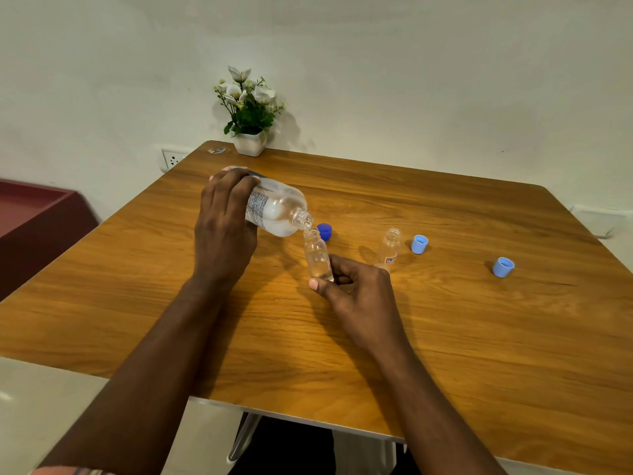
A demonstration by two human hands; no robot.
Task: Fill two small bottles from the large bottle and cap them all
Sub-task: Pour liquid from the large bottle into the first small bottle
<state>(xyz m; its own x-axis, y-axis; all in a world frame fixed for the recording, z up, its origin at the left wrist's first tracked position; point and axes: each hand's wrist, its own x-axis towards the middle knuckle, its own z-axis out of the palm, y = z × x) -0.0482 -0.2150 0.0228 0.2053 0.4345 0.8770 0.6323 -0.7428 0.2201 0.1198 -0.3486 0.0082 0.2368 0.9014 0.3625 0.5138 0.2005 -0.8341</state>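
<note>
Near the middle of the frame the left hand (226, 228) wraps around the rear half of the large bottle (277, 209). It hides the bottle's base and most of its label. The bottle is clear plastic and tilts down to the right, its open mouth just over the open neck of a small bottle (318, 258). The part of the label that shows has a white panel of fine print, too small to read, and a dark band beside the fingers.

The right hand (356, 286) pinches the small bottle at its base between thumb and curled fingers, covering its lower right side. The small bottle's fill level and any stream between the two mouths are hard to make out.

A dark blue cap (324, 232) lies partly hidden behind the small bottle's neck. To the right a second small bottle (390, 248) stands upright and uncapped. Its red and blue label cannot be read. A light blue cap (419, 244) sits just beside it, and a second light blue cap (503, 267) lies farther right.

All of these are on a wooden table (445, 337), cut off at the lower right. At its far edge stand a potted plant (250, 142) and a small indistinct scrap (216, 151). A wall socket (173, 158) is half hidden behind the table's corner.
</note>
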